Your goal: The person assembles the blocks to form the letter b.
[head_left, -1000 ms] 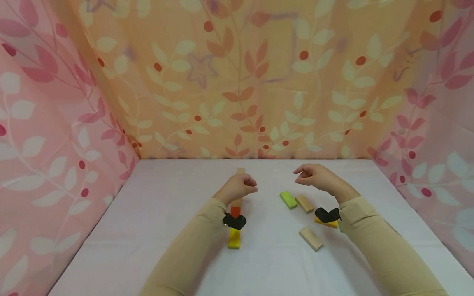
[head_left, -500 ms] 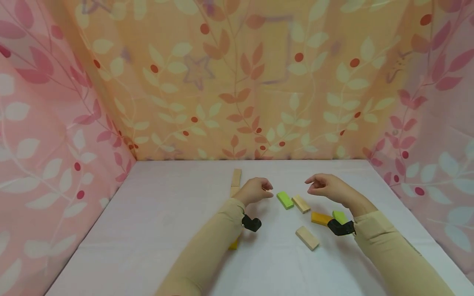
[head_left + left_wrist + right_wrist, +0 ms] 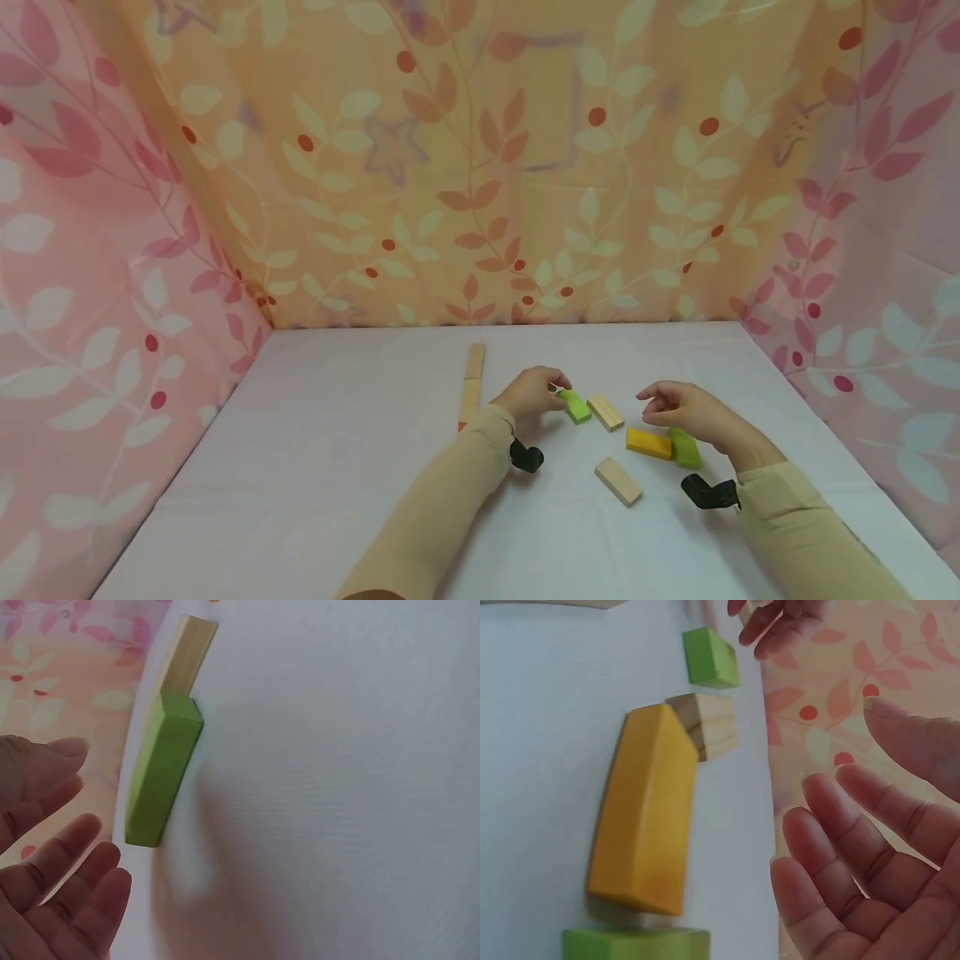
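Note:
My left hand point(image 3: 534, 392) is right at the far end of a light green wooden block point(image 3: 577, 407), its fingertips overlapping the block in the head view. In the left wrist view, the relaxed, spread fingers point(image 3: 101, 911) stand beside that green block point(image 3: 161, 772) without closing round it. A plain wooden block point(image 3: 605, 412) lies just right of it. My right hand point(image 3: 688, 408) hovers over an orange-yellow block point(image 3: 648, 443) and a second green block point(image 3: 686, 450). Its fingers point(image 3: 810, 885) are loosely bent and hold nothing.
Another plain block point(image 3: 618, 481) lies nearer the front. Left of the left hand runs a row of blocks, with plain ones point(image 3: 475, 361) at the far end and a red-orange one point(image 3: 462, 427), partly behind the left sleeve. Patterned cloth walls point(image 3: 390, 208) enclose the white table point(image 3: 315, 467).
My left hand has moved right from the block row to the light green block. My right hand has drifted right and nearer, over the orange-yellow and second green blocks. The head view has shifted slightly.

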`<state>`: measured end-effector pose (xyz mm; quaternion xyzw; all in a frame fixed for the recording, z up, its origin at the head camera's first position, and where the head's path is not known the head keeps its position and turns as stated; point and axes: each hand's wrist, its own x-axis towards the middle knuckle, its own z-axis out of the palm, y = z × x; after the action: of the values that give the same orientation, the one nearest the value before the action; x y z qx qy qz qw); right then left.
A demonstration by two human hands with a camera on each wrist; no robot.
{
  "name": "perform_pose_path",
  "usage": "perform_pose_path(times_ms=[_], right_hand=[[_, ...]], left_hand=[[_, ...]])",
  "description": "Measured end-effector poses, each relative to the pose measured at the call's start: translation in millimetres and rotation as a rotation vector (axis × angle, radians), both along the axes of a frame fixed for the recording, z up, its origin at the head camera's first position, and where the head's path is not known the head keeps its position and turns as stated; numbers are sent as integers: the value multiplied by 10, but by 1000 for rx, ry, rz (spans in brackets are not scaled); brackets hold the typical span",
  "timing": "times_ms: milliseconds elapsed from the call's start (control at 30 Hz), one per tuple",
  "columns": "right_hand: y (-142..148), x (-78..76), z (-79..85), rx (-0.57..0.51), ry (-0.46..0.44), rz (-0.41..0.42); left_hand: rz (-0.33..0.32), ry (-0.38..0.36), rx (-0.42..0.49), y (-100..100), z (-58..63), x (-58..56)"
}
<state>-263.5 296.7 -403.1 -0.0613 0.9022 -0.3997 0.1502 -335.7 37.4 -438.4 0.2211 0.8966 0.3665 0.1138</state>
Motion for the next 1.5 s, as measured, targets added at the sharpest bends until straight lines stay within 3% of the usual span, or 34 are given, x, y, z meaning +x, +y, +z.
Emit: perform_pose_path(times_ms=[267, 433, 633, 900, 1300, 1500], right_hand=[[57, 69, -131, 2, -15, -38], [60, 100, -194, -14, -18, -36], [58, 116, -219, -11, 6, -27], [75, 81, -231, -5, 9, -33], [99, 76, -219, 2, 19, -29], [117, 85, -215, 3, 18, -37]], left_hand=[[-24, 27, -56, 53, -72, -85], [-31, -4, -99, 101, -105, -79], [-56, 50, -212, 151, -141, -75], [-41, 48, -249, 181, -128, -87], [-23, 22, -193, 181, -131, -86], [5, -40, -148, 134, -159, -108]])
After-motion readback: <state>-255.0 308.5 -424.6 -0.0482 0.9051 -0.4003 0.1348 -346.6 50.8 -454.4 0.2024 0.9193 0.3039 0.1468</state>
